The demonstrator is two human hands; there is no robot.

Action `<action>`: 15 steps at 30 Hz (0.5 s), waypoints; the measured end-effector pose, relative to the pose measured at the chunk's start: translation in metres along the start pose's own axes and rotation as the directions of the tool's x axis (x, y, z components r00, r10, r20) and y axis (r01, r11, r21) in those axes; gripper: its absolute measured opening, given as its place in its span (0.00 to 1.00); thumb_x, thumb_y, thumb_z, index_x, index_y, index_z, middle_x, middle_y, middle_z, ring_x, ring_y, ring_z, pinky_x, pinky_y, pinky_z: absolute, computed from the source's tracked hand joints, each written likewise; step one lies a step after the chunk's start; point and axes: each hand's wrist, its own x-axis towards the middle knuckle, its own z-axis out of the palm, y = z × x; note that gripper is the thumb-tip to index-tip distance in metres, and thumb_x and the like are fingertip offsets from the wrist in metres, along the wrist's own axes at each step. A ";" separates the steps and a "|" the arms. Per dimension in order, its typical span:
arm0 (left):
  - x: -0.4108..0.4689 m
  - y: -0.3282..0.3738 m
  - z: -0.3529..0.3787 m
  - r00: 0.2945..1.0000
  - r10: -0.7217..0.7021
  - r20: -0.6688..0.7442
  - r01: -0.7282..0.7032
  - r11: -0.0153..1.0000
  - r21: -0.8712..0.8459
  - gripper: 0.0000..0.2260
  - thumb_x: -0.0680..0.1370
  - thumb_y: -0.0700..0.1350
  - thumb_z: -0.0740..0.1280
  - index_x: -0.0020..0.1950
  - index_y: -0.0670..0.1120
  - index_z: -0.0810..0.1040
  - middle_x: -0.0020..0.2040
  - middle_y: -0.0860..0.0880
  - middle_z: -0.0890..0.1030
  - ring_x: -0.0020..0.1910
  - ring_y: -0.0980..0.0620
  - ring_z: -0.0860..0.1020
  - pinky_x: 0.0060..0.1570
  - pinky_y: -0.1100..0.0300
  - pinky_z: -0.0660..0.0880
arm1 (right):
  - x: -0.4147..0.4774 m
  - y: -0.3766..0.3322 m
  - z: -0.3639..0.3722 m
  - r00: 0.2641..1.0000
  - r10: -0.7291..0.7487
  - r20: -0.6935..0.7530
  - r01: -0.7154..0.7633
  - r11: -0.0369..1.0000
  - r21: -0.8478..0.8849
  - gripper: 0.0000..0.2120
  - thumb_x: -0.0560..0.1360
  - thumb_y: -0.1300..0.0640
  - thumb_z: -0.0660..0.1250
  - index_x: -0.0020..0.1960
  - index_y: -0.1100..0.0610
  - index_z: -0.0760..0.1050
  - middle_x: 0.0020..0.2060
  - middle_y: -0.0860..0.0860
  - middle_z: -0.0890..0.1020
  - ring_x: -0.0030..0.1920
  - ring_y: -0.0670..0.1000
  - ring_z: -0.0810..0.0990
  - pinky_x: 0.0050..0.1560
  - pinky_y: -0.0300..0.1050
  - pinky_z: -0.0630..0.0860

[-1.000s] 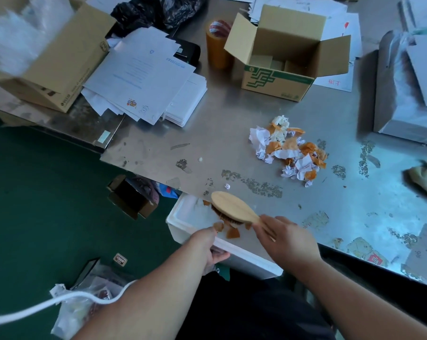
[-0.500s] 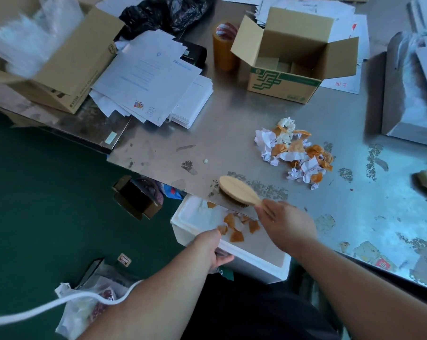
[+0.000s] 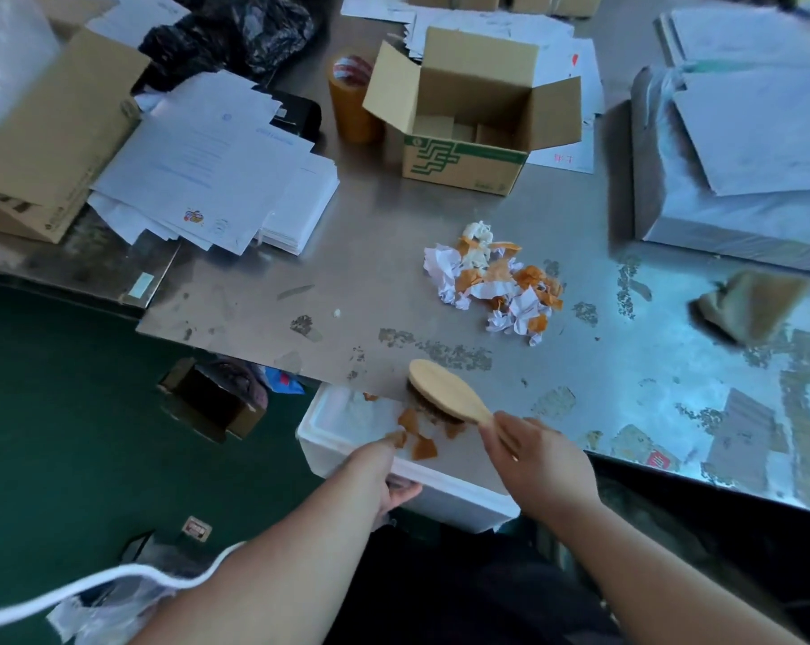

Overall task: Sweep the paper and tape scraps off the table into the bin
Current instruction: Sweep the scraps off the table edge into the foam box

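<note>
A heap of crumpled white paper and orange tape scraps [image 3: 496, 286] lies in the middle of the worn metal table [image 3: 626, 379]. My right hand [image 3: 538, 458] grips the handle of a wooden brush [image 3: 445, 391] whose head sits at the table's near edge. Below that edge is a white foam bin [image 3: 440, 493]; my left hand [image 3: 384, 477] holds its near rim. A few orange tape scraps [image 3: 417, 435] lie inside the bin, under the brush.
An open cardboard box [image 3: 468, 114] and a roll of brown tape [image 3: 349, 104] stand behind the heap. Stacked papers [image 3: 217, 165] and a big carton [image 3: 54, 132] fill the left; wrapped bundles [image 3: 743, 146] the right. A cloth [image 3: 747, 304] lies right of the heap.
The brush swept back up onto the table edge and came down to the rim again. More orange scraps show in the bin. My left hand kept its hold on the bin.
</note>
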 end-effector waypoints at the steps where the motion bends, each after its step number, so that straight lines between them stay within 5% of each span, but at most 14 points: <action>1: 0.000 -0.002 0.004 1.000 -0.003 0.001 0.003 1.000 -0.007 0.18 0.78 0.44 0.74 0.61 0.34 0.74 0.54 0.34 0.81 0.58 0.36 0.82 0.44 0.45 0.83 | 0.004 0.007 -0.007 1.000 0.020 -0.019 -0.020 1.000 0.014 0.21 0.80 0.33 0.55 0.41 0.50 0.68 0.33 0.48 0.75 0.32 0.49 0.75 0.31 0.46 0.72; 9: 0.014 -0.022 0.038 1.000 0.015 -0.021 -0.015 1.000 0.015 0.17 0.80 0.44 0.72 0.61 0.34 0.74 0.56 0.32 0.80 0.52 0.34 0.83 0.30 0.44 0.84 | 0.064 0.069 -0.058 0.985 0.038 -0.167 -0.048 0.997 -0.054 0.22 0.81 0.35 0.53 0.39 0.51 0.66 0.33 0.49 0.74 0.32 0.55 0.73 0.28 0.45 0.63; 15: 0.025 -0.035 0.063 0.999 0.003 -0.043 -0.005 0.999 -0.048 0.15 0.80 0.43 0.72 0.61 0.36 0.74 0.56 0.32 0.80 0.49 0.32 0.83 0.32 0.43 0.84 | 0.100 0.096 -0.073 0.987 0.001 -0.159 -0.016 0.996 -0.091 0.23 0.82 0.35 0.53 0.39 0.52 0.66 0.32 0.49 0.73 0.31 0.55 0.73 0.27 0.44 0.62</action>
